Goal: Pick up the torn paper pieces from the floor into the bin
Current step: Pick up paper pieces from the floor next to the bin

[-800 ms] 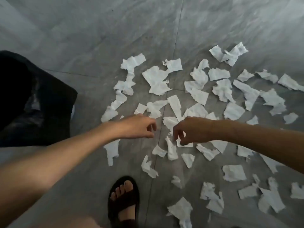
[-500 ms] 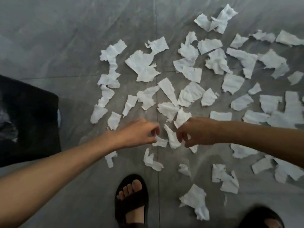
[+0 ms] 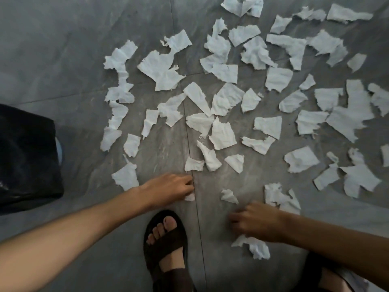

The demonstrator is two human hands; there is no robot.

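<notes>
paper pieces [image 3: 223, 133]: dozens spread over grey floor [image 3: 63, 49], nearly all still down
bin [image 3: 25, 157]: black, far left edge, well apart from both hands
step: early gathering; next likely pinch near scraps, carry left to bin
left hand [image 3: 170, 187]: low, fingers curled onto small scrap [image 3: 189, 197]
right hand [image 3: 257, 222]: curled over crumpled piece [image 3: 255, 246]; grip can't tell

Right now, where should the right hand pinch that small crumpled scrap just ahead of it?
Probably at the raised, crumpled peak of the small scrap, coming from above and the near side, where the right hand already is. Its edges lie flat on the floor, giving fingertips little purchase.
</notes>
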